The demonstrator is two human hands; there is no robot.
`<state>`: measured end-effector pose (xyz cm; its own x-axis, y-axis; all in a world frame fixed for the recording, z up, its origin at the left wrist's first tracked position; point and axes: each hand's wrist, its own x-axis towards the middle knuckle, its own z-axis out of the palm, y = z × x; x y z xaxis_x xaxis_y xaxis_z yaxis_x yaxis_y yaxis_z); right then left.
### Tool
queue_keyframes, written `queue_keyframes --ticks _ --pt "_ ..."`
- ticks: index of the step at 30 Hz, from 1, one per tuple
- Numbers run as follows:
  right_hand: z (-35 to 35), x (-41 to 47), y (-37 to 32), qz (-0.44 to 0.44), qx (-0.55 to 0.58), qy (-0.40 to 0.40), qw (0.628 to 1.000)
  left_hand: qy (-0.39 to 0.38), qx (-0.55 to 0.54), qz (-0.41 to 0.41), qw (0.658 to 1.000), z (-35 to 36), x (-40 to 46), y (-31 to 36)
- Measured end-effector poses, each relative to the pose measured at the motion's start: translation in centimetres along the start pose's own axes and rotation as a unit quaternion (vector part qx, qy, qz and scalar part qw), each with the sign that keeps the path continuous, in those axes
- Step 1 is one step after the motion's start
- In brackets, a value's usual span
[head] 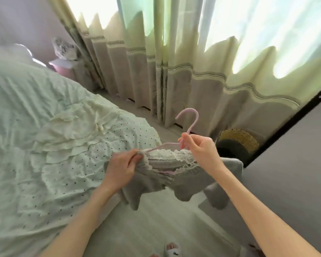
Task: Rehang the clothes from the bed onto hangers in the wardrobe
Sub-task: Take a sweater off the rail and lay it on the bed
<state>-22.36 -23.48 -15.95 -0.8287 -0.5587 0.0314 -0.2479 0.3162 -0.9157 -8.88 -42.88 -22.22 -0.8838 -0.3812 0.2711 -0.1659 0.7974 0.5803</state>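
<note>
A grey knit top (152,182) with a white lace neckline hangs between my hands over the floor beside the bed. A pink hanger (190,123) sits partly inside its neck, its hook sticking up. My left hand (121,168) pinches the top's left shoulder where the hanger arm comes out. My right hand (200,148) grips the hanger's neck just below the hook, above the lace. A cream ruffled garment (69,127) lies spread on the bed (17,101), left of my hands.
Pale green curtains (174,62) hang along the window behind. A wicker basket (237,140) stands on the floor at the right, next to a dark-edged grey panel (295,154). A pink bedside stand (62,66) with a bag is far left. Slippers (171,249) show below.
</note>
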Motion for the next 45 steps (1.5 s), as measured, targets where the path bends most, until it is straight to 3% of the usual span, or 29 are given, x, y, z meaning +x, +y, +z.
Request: queue_keyframes --ticks 5,11,14,18,23,28,35,38,45 --pt "1.3 3.6 1.8 -0.128 -0.202 -0.075 0.968 0.095 0.074 -0.101 0.988 -3.2 -2.5 -0.6" --pt "6.9 6.3 3.7 -0.22 -0.325 -0.162 0.906 0.213 0.084 -0.246 0.942 -7.5 -9.0 -2.7" --pt "11.3 7.0 2.2 -0.294 -0.318 -0.182 0.883 0.253 0.097 -0.302 0.914 -9.7 -12.2 -3.7" --pt "17.2 7.4 -1.5 -0.346 -0.248 -0.172 0.889 0.312 0.141 -0.355 0.87 -13.4 -14.2 -5.6" --pt "24.7 9.4 -8.2 -0.377 -0.151 -0.111 0.907 0.373 0.194 -0.346 0.839 -20.1 -13.1 -10.4" --pt "32.4 13.2 -14.8 -0.412 -0.12 -0.047 0.902 0.422 0.231 -0.323 0.815 -28.0 -10.6 -16.8" --pt "40.0 18.3 -18.5 -0.417 -0.109 -0.045 0.901 0.412 0.241 -0.306 0.824 -33.9 -6.8 -24.6" --pt "43.6 21.2 -18.2 -0.406 -0.133 -0.069 0.902 0.369 0.21 -0.337 0.841 -34.3 -5.4 -28.5" --pt "52.7 29.0 -16.5 -0.364 -0.176 -0.131 0.905 0.277 0.187 -0.423 0.842 -34.6 -0.8 -40.2"
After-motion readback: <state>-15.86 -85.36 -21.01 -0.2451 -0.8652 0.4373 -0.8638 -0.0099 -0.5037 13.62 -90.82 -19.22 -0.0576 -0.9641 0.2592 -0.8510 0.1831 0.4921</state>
